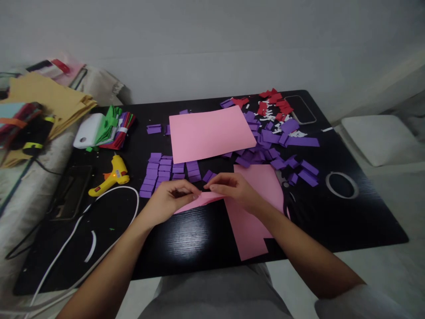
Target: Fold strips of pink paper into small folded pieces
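Observation:
A narrow pink paper strip [195, 204] is held between both hands above the black table. My left hand [171, 199] pinches its upper edge near the middle, and my right hand [230, 188] pinches it toward the right end. Beyond them lies a large pink sheet [210, 135] over some purple pieces. Under and beside my right hand is another pink sheet [247, 226] with a notched lower corner. Rows of folded purple pieces [162, 170] sit just past my left hand. Black-handled scissors [292, 199] rest at the right sheet's edge.
A yellow glue gun [114, 175] lies left, near a white cable [75, 228] and a dark tray [71, 192]. Loose purple pieces [265, 146] and red scraps [275, 104] fill the back right. A tape ring [341, 185] lies right; bundled coloured paper [114, 128] stands back left.

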`<state>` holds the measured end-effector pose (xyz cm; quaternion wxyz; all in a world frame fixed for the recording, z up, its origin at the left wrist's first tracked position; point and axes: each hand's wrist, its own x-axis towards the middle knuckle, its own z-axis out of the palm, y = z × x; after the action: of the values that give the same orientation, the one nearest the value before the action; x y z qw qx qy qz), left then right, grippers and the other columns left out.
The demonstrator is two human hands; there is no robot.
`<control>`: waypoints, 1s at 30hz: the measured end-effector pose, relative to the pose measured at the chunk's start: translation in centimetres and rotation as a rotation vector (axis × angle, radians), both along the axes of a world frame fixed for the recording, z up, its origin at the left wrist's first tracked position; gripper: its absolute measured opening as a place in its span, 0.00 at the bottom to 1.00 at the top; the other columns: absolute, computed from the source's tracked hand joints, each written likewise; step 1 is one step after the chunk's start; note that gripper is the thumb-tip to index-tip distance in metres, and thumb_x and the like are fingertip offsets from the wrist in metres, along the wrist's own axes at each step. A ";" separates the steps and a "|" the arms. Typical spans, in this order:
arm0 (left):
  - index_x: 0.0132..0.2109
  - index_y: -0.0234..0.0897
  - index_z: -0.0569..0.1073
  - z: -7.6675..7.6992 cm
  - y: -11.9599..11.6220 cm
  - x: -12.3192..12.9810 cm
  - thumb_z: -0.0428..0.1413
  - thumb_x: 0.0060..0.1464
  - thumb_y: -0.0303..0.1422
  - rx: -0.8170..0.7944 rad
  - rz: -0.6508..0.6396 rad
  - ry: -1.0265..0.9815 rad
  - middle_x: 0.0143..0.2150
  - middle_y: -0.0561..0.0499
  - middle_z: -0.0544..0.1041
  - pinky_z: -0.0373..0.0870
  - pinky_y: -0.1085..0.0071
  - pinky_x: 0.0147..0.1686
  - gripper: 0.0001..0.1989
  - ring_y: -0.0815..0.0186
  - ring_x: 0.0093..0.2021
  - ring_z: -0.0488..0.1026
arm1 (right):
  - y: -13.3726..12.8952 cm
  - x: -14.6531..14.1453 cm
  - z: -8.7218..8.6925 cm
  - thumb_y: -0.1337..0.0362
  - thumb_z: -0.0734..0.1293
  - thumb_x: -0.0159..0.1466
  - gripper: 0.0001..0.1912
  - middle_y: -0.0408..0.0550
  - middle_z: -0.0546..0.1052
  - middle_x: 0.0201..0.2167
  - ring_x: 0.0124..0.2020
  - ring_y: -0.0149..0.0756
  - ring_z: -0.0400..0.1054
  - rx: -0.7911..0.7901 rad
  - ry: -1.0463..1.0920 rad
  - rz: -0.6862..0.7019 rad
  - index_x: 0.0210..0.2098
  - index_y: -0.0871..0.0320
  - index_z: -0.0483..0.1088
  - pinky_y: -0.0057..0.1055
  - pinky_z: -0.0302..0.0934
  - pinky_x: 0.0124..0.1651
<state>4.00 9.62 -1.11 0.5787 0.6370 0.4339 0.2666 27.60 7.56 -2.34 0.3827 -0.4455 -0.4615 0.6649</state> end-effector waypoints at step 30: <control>0.38 0.37 0.79 0.0 -0.4 -0.1 0.58 0.64 0.41 0.151 -0.099 0.221 0.33 0.52 0.80 0.69 0.73 0.32 0.12 0.67 0.33 0.75 | 0.4 0.5 -0.1 0.56 0.76 0.59 0.11 0.43 0.79 0.26 0.29 0.32 0.71 0.127 -0.180 -0.209 0.29 0.57 0.80 0.29 0.64 0.34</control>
<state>3.91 9.25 -1.11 0.4901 0.7250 0.4416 0.1978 28.08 7.99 -2.40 0.4345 -0.5236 -0.4863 0.5483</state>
